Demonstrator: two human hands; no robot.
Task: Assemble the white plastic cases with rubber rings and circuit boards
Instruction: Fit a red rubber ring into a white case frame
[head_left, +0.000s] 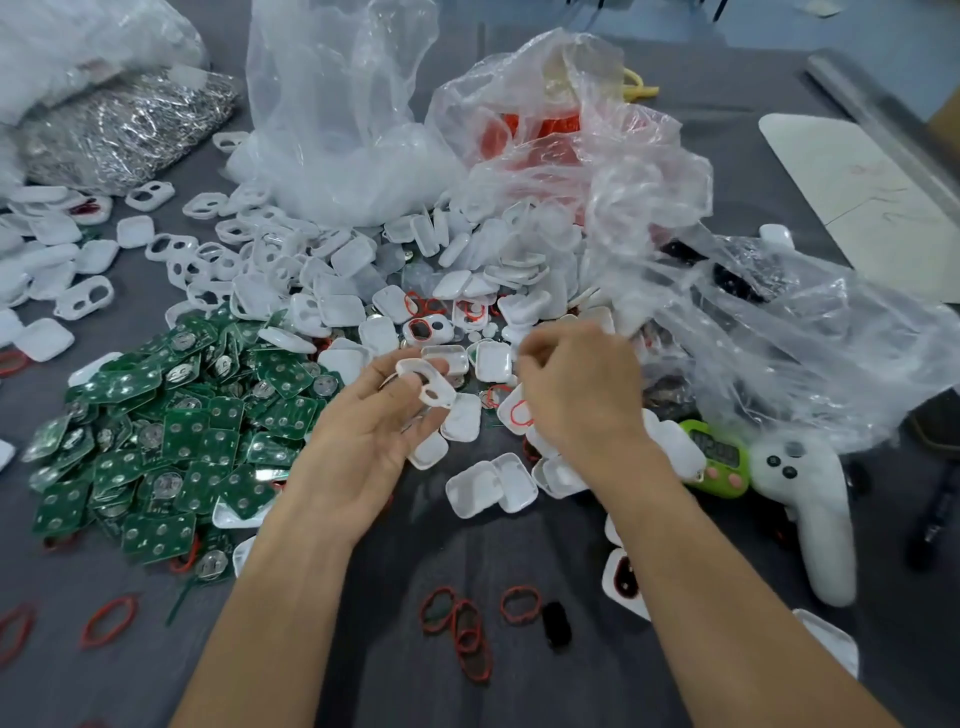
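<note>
Now pinching case (431, 383) between thumb and fingertips of left hand (363, 431), palm up, above pile at mid-table (519, 545). Curling right hand (582, 384) just beside it, back to camera; not showing whether gripping anything. Likely fitting ring next: worth steadying case by edges, keeping holes uncovered, stretching ring evenly round rim, avoiding twists. Noting spare rings (462, 618) between forearms, boards (171, 415) heaped left. Holding case with long axis running far-left to near-right, holed face pointing up toward camera.
</note>
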